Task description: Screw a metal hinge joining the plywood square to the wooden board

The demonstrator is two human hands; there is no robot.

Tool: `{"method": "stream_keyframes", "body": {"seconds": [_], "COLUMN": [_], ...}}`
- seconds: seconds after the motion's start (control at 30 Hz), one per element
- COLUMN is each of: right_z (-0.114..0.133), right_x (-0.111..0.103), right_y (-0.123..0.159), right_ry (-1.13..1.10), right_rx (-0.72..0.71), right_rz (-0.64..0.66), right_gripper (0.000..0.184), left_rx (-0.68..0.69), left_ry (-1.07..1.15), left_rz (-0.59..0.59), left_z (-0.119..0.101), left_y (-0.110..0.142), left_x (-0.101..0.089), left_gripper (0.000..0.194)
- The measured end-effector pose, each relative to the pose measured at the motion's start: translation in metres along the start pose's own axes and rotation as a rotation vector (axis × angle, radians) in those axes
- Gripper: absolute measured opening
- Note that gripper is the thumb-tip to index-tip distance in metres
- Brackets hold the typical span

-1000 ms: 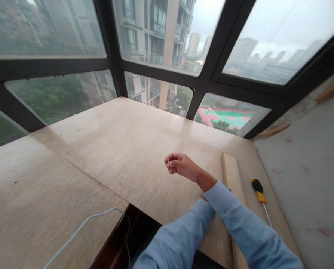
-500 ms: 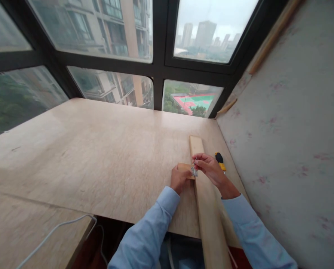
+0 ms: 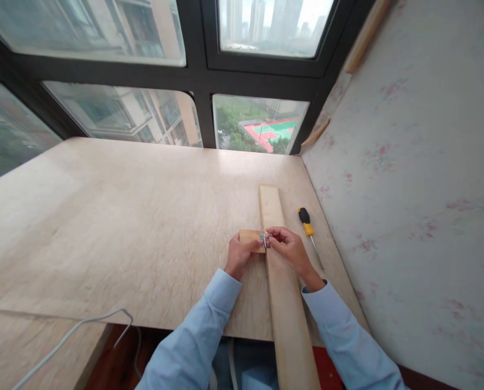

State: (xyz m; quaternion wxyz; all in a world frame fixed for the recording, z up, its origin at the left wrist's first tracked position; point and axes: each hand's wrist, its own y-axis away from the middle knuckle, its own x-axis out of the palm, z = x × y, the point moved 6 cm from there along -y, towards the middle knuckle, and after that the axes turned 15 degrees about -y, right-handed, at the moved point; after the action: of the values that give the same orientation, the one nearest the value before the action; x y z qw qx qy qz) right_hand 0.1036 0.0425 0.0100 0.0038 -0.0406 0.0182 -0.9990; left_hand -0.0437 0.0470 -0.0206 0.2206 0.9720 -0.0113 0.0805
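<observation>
A small metal hinge lies across the joint between a short wooden block and a long wooden plank. My left hand is closed on the block from the left, its thumb near the hinge. With pinched fingertips, my right hand holds a tiny metal piece, apparently a screw, at the hinge's right leaf. Fingers partly cover both the screw and the hinge. To the right of that hand lies a screwdriver with a black and yellow handle.
The plank overhangs the front edge of the pale marbled ledge. A white cable runs over the lower left corner. Dark-framed windows close off the back, and a flowered papered wall stands along the right.
My right hand has come down with the screw from above the hinge onto its right leaf. My left hand stays on the block. The camera view has shifted, showing the whole screwdriver.
</observation>
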Motion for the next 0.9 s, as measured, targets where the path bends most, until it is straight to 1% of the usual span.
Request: {"method": "stream_keyframes", "body": {"seconds": [0.3, 0.57, 0.9], "right_z": [0.007, 0.009, 0.011], "right_x": [0.004, 0.005, 0.006], "right_y": [0.006, 0.008, 0.01], "right_ry": [0.191, 0.236, 0.316], "right_rx": [-0.095, -0.145, -0.178], "right_rz": [0.065, 0.1, 0.135], "right_gripper": [0.023, 0.017, 0.015], "left_rx": [0.026, 0.006, 0.005], "left_ry": [0.03, -0.005, -0.011], "left_rz": [0.009, -0.023, -0.019], "left_z": [0.001, 0.002, 0.006], "left_y": [0.0, -0.001, -0.003], "left_x": [0.001, -0.001, -0.002], "left_gripper": [0.043, 0.044, 0.035]}}
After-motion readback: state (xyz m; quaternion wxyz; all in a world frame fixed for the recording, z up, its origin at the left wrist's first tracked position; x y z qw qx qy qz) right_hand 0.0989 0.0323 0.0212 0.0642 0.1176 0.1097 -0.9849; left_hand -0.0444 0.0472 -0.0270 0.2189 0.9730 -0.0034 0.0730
